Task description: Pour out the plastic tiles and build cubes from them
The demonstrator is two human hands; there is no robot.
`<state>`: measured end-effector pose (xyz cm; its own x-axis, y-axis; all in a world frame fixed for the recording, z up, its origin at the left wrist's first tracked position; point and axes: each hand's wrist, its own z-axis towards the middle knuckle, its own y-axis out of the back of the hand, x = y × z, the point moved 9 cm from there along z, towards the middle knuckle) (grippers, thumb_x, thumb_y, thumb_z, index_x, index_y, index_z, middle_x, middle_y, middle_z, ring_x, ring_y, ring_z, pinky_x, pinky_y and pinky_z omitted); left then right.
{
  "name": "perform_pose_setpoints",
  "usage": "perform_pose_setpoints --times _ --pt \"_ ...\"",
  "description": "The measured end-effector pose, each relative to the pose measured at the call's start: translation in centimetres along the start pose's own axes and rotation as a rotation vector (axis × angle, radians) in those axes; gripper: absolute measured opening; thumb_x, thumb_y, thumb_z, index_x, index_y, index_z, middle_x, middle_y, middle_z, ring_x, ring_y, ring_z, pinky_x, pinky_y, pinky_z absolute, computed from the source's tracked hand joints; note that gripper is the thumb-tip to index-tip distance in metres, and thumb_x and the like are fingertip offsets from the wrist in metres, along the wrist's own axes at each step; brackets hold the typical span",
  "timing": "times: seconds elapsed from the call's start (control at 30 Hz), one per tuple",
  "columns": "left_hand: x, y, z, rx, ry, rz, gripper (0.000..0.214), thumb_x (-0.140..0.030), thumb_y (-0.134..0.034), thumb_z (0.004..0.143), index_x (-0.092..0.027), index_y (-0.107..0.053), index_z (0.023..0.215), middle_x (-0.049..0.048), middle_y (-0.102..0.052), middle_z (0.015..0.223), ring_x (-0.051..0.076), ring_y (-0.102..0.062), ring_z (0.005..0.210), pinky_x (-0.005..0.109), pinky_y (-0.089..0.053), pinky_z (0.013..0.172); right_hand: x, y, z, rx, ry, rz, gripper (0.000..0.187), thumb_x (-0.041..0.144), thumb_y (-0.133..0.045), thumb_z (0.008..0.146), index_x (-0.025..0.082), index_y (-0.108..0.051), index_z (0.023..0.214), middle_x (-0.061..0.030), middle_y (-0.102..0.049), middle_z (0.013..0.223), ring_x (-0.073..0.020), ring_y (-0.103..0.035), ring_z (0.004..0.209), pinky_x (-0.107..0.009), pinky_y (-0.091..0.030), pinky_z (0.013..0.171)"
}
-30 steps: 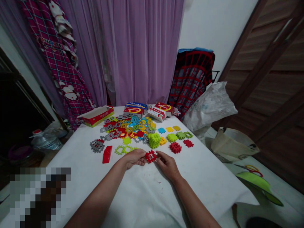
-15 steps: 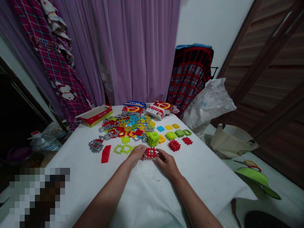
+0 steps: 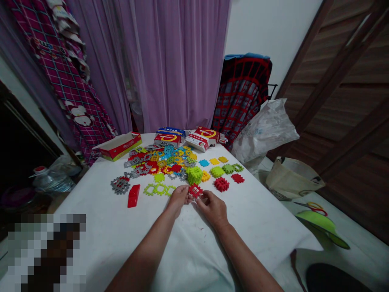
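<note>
Both hands pinch one red waffle tile (image 3: 195, 190) just above the white table (image 3: 182, 243). My left hand (image 3: 178, 198) grips its left edge with closed fingers. My right hand (image 3: 212, 207) grips its right edge the same way. Right behind the tile stands a green tile cube (image 3: 194, 175). A red built block (image 3: 221, 184) sits to its right. Further back lies a heap of loose coloured tiles (image 3: 158, 160).
A flat red piece (image 3: 133, 196) and a grey gear-like tile (image 3: 120, 185) lie at left, green ring tiles (image 3: 158, 189) beside them. Red boxes (image 3: 182, 138) line the far edge. A plastic bag (image 3: 264, 132) and a cloth bag (image 3: 291, 180) stand off the right side.
Both hands with the red tile have shifted slightly away from me, toward the green cube. The tile now tilts a little.
</note>
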<state>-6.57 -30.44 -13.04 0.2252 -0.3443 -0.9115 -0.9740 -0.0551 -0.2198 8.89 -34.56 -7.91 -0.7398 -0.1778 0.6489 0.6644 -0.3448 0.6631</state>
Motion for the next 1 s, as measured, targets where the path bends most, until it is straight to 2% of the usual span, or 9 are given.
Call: perform_pose_setpoints --times 0.2,0.4,0.53,0.6,0.67,0.8,0.9,1.0 --pt "0.2 -0.8 -0.6 0.035 0.018 -0.011 0.013 -0.026 -0.063 0.088 -0.015 -0.06 0.093 -0.0024 -0.062 0.058 0.006 -0.057 0.049 0.016 -0.042 0.051 -0.1 0.3 -0.1 -0.019 -0.006 -0.092 0.028 0.046 -0.058 0.077 0.022 -0.068 0.088 0.0 -0.072 0.073 -0.0136 -0.063 0.061 -0.023 -0.04 0.057" --pt "0.0 -1.0 -0.7 0.06 -0.012 -0.022 0.024 -0.035 -0.07 0.082 -0.015 -0.059 0.091 -0.0028 -0.062 0.06 0.006 -0.056 0.05 0.016 -0.041 0.051 -0.3 0.8 -0.2 -0.064 -0.003 -0.122 0.037 0.05 -0.058 0.077 0.021 -0.067 0.099 -0.0014 -0.072 0.08 -0.0138 -0.062 0.062 -0.024 -0.041 0.059" --pt "0.2 -1.1 -0.5 0.07 0.008 -0.002 0.023 -0.036 -0.069 0.083 -0.015 -0.059 0.089 -0.0036 -0.06 0.059 0.006 -0.055 0.05 0.015 -0.041 0.05 -0.1 0.8 -0.3 -0.081 0.015 -0.107 0.034 0.05 -0.058 0.077 0.021 -0.066 0.093 -0.0021 -0.071 0.078 -0.0139 -0.061 0.061 -0.025 -0.041 0.058" --pt "0.2 -1.0 -0.6 0.078 0.01 0.011 0.025 -0.037 -0.069 0.083 -0.016 -0.059 0.09 -0.0016 -0.062 0.066 0.006 -0.057 0.053 0.016 -0.043 0.051 -0.4 1.4 -0.2 -0.115 0.018 -0.089 0.035 0.051 -0.058 0.077 0.021 -0.067 0.092 -0.0026 -0.07 0.077 -0.0145 -0.06 0.062 -0.025 -0.041 0.059" --pt "0.1 -0.6 -0.7 0.067 0.01 0.016 0.026 -0.038 -0.069 0.084 -0.016 -0.06 0.094 0.0018 -0.065 0.081 0.006 -0.059 0.057 0.017 -0.046 0.053 -1.5 2.7 0.2 -0.185 -0.02 -0.065 0.038 0.055 -0.058 0.077 0.021 -0.067 0.091 -0.0033 -0.07 0.077 -0.0155 -0.059 0.063 -0.026 -0.042 0.06" --pt "-0.2 0.5 -1.3 0.062 0.004 0.011 0.026 -0.037 -0.066 0.086 -0.017 -0.061 0.102 0.0064 -0.063 0.103 0.007 -0.062 0.064 0.019 -0.049 0.055 -5.7 6.5 1.5 -0.357 -0.193 -0.072 0.049 0.066 -0.054 0.075 0.019 -0.065 0.084 -0.008 -0.069 0.086 -0.0194 -0.06 0.071 -0.031 -0.044 0.065" --pt "-0.5 0.9 -1.8 0.1 -0.003 -0.002 0.024 -0.035 -0.065 0.088 -0.017 -0.062 0.102 0.0063 -0.062 0.102 0.007 -0.062 0.066 0.018 -0.049 0.054 -8.3 7.9 2.4 -0.364 -0.262 -0.127 0.057 0.071 -0.051 0.072 0.018 -0.066 0.085 -0.011 -0.068 0.093 -0.0215 -0.06 0.076 -0.034 -0.044 0.069" --pt "-0.5 1.0 -2.1 0.117 -0.006 -0.019 0.022 -0.033 -0.066 0.087 -0.016 -0.062 0.101 0.0059 -0.063 0.099 0.008 -0.062 0.067 0.018 -0.049 0.054 -9.5 7.9 3.0 -0.324 -0.264 -0.155 0.059 0.071 -0.049 0.072 0.018 -0.068 0.088 -0.0108 -0.068 0.094 -0.0215 -0.06 0.078 -0.034 -0.044 0.07"
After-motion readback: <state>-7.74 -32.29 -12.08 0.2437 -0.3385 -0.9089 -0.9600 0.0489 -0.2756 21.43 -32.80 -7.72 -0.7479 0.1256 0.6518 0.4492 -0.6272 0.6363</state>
